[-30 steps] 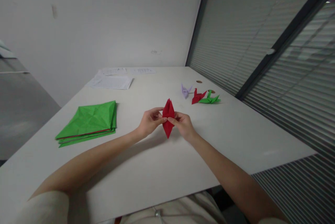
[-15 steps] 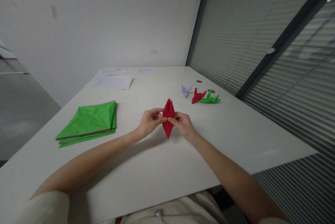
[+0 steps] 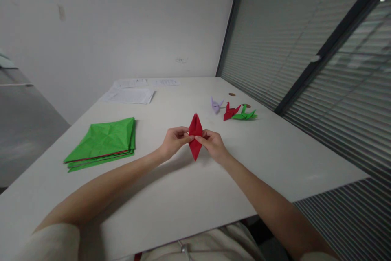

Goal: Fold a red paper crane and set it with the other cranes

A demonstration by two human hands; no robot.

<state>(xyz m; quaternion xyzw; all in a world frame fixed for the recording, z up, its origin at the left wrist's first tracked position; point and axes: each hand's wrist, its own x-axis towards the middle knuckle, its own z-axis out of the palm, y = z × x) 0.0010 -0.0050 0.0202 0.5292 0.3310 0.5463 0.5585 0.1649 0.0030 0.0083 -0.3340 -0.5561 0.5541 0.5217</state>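
A red folded paper (image 3: pixel 195 150), shaped like a long diamond with a split upper point, is held upright above the table. My left hand (image 3: pixel 175 142) pinches its left edge, thumb on the near face and fingers behind. On the opposite edge my right hand (image 3: pixel 214 143) grips it the same way, and both thumb tips nearly meet at the middle. The fingers behind the paper are partly hidden. Beyond my right hand stand a purple paper crane (image 3: pixel 216 106), a red paper crane (image 3: pixel 231 111) and a green paper crane (image 3: pixel 244 114).
To the left lies a stack of creased green paper sheets (image 3: pixel 105 139) with a red edge showing. Printed papers (image 3: pixel 131 96) rest at the far left of the white table (image 3: pixel 183 208). A wall closes off the back, and a glass partition with blinds (image 3: pixel 275 49) runs along the right.
The upper points of the red paper look closer together and the paper lies slightly flatter. Both hands keep their pinch in nearly the same place.
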